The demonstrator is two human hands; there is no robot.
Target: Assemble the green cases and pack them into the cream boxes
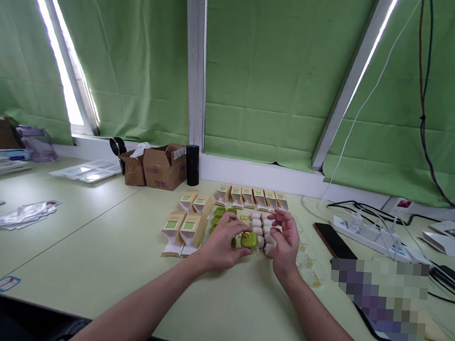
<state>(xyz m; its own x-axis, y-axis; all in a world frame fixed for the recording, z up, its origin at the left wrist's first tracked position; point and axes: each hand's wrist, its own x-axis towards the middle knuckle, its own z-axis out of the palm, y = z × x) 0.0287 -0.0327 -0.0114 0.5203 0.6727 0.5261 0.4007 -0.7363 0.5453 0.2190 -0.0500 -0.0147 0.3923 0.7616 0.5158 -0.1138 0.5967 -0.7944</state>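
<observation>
My left hand [224, 243] is closed on a small glossy green case [249, 239] with rounded edges, held between thumb and fingers just above the table. To its right is my right hand [285, 244], palm turned inward, with loosely bent fingers apart and nothing visible in them. Behind my left hand stand more green cases [220, 212], partly hidden by it. Rows of small whitish rounded pieces [256, 223] stand between the hands. Several beige card boxes [189, 229] with green labels stand left of the cases, and a row of similar boxes [247, 197] lines the back.
Clear plastic pieces [310, 263] lie right of my right hand. Further right are a phone [334, 240], a power strip [366, 237] and cables. Cardboard boxes [164, 167] and a black cylinder [192, 165] stand at the back. Flat plastic packets [25, 215] lie far left.
</observation>
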